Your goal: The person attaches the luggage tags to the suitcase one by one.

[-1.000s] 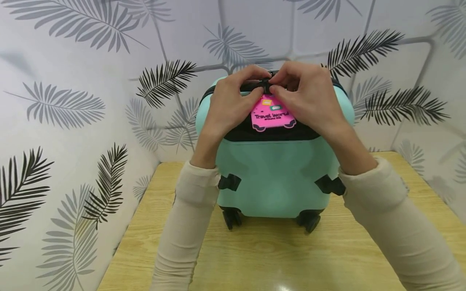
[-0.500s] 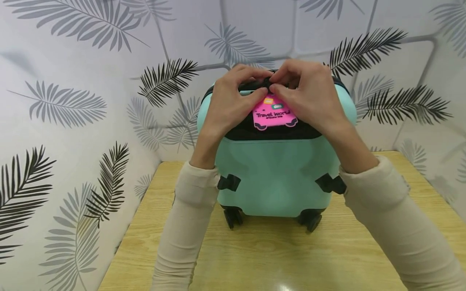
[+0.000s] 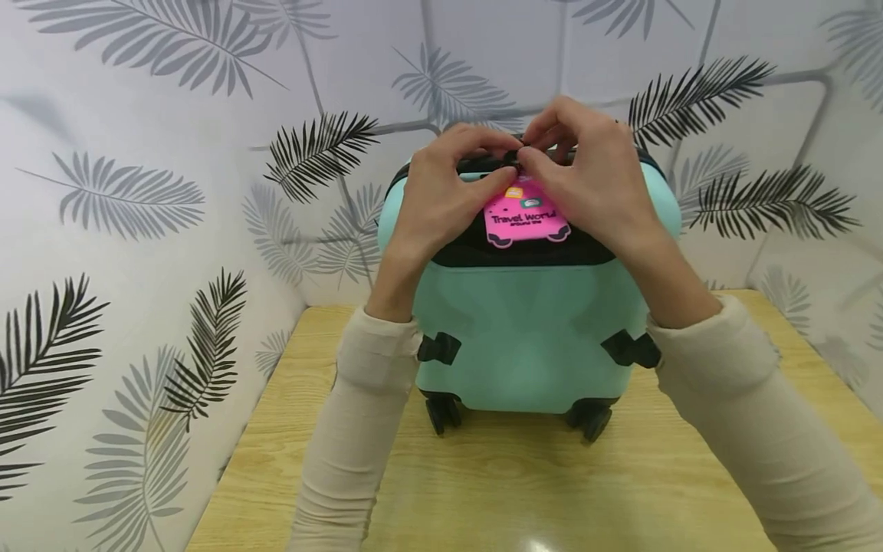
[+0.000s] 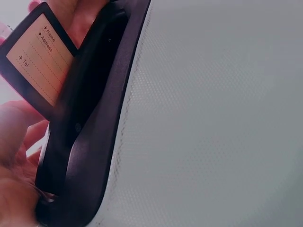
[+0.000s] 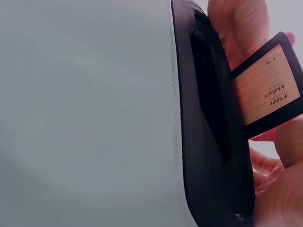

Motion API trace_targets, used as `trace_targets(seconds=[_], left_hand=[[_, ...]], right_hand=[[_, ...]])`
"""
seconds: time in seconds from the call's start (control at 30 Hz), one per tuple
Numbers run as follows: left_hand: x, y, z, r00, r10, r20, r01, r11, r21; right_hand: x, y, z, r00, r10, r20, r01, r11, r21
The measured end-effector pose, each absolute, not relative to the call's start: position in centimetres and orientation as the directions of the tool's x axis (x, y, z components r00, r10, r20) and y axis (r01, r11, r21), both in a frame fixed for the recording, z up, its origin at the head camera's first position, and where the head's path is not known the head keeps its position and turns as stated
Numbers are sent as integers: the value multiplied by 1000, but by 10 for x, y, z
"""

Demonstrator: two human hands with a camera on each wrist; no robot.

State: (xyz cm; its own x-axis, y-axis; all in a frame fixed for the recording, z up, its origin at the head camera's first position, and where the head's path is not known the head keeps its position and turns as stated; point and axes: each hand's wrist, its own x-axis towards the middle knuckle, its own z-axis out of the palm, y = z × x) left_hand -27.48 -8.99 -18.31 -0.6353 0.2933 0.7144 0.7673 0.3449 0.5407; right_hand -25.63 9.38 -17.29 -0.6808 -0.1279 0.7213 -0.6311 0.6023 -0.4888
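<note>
A mint-green suitcase [image 3: 524, 337] stands upright on its wheels, its black carry handle [image 4: 71, 118] on top. From that handle hangs a pink luggage tag [image 3: 526, 218] reading "Travel World". Its back, seen in both wrist views, has a name and address card [image 5: 270, 82]. My left hand [image 3: 444, 188] pinches the tag's black strap [image 3: 511, 159] at the handle between thumb and forefinger. From the other side, my right hand [image 3: 600, 180] pinches the strap's end with thumb and index finger, slightly higher. The fingertips hide most of the strap.
Under the suitcase is a light wooden table [image 3: 483, 491]. Close behind and to the left rises a wall [image 3: 138, 291] with a feather-leaf pattern. Black corner pieces [image 3: 440, 348] and wheels [image 3: 589, 418] show low on the suitcase.
My right hand has risen a little and shifted slightly right, its thumb now higher at the strap. The left hand and the tag have drifted slightly right in view; the suitcase stays upright.
</note>
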Motion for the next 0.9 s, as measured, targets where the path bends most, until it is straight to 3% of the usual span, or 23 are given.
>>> trace_targets(seconds=[0.13,0.23,0.47,0.6,0.9], left_hand=[[-274,-88,-185,-635,288,717,766,352,537],[-275,-87,-185,-637,285,717,766,343,544],[-276,-84,-184,-636,295,713,767,338,545],[-276,-86,-183,-636,291,715,767,341,544],[-276,-91,-184,-617,265,741,776,359,518]], right_hand=[[-263,99,-168,-665,-187,723,-646,629,-432],[-268,103,-163,-696,-254,672,-644,635,-427],[-272,110,-157,-819,-255,515,-552,597,-582],[-277,107,-153,-855,-254,453,-509,584,-633],[-283,91,-149,-843,-264,469,-511,664,-546]])
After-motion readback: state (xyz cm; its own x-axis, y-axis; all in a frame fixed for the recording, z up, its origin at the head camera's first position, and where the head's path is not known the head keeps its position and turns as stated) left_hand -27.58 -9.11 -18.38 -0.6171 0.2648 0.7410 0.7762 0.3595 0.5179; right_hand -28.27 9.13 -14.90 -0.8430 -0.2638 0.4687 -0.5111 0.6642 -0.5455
